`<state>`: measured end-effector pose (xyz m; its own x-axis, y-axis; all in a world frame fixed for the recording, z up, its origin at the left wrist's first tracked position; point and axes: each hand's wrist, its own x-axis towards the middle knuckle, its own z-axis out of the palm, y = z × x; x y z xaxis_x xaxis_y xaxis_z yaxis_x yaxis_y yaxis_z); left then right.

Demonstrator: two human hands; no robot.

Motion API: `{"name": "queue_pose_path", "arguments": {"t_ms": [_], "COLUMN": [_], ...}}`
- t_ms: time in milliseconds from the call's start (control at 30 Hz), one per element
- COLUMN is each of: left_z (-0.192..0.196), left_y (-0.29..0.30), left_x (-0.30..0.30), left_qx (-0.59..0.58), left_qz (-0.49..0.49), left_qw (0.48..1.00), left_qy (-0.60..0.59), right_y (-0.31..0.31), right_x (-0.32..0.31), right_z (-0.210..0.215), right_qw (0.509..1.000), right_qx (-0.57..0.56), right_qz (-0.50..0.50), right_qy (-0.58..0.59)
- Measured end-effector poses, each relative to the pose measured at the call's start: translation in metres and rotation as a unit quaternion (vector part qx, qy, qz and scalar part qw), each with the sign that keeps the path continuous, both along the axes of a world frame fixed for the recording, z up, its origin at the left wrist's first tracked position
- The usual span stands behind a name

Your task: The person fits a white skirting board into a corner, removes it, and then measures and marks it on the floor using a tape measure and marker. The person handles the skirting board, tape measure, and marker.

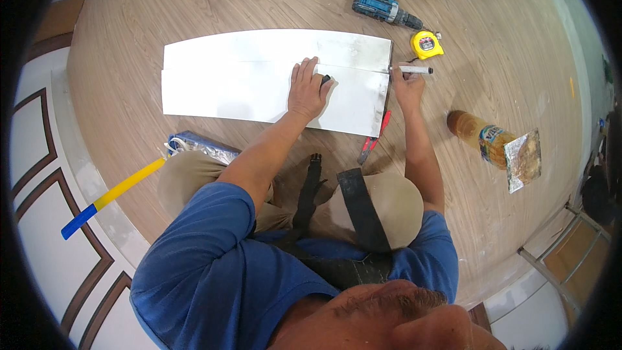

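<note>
Head view: the person sits on a wood-grain floor (194,6) with two pale metal sheets (259,78) lying flat in front of the knees, one overlapping the other along a long seam.

The left hand (306,89) presses palm-down on the sheets, fingers (304,68) spread wide and flat — a small dark object (325,79) pokes out just beside the thumb, touching the sheet; what it is cannot be told.

The right hand (407,84) sits at the sheets' right edge, fingers curled narrow around a white marker (414,70) that lies level, its tip at the end of the seam.

Just beyond the marker-holding fingers lies a yellow tape measure (427,44), and farther out a blue cordless drill (383,1). On the near side of that wrist, red-handled pliers (374,137) lie partly under the sheet edge. Well to the outer side of the right fingers a brown bottle (483,137) lies on its side, touching a foil-faced square piece (522,159). Near the left knee — a yellow and blue handle (113,196).
</note>
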<state>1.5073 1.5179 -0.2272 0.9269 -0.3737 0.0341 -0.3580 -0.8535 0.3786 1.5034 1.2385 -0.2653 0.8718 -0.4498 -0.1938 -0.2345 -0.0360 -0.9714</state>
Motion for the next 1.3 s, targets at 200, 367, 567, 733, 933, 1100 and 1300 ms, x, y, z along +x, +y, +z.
{"name": "queue_pose_path", "arguments": {"t_ms": [200,367,567,733,933,1100,1300], "left_z": [-0.001,-0.001,-0.003,-0.002,-0.001,-0.002,-0.003], "left_y": [0.001,0.0,0.001,0.001,0.0,0.002,0.001], "left_x": [-0.001,0.0,-0.001,-0.001,-0.001,-0.001,-0.001], "left_qx": [-0.01,-0.012,-0.016,-0.011,-0.01,-0.012,-0.015], "left_qz": [0.0,-0.001,0.002,0.002,0.001,0.002,0.003], "left_qw": [1.0,1.0,1.0,1.0,1.0,1.0,1.0], "left_qy": [-0.009,-0.007,-0.009,-0.005,-0.006,-0.011,-0.015], "right_y": [0.002,-0.006,-0.014,-0.015,-0.015,-0.012,-0.004], "right_x": [-0.008,-0.006,0.004,0.007,0.007,0.003,-0.004], "right_z": [0.008,0.003,0.004,0.007,0.01,0.026,0.036], "right_qw": [1.0,0.999,0.99,0.991,0.994,0.995,0.995], "right_qx": [-0.007,-0.013,-0.108,-0.079,-0.035,-0.019,0.057], "right_qz": [0.003,0.016,0.064,0.065,0.045,0.026,0.008], "right_qy": [0.005,0.035,0.058,0.08,0.089,0.097,0.08]}}
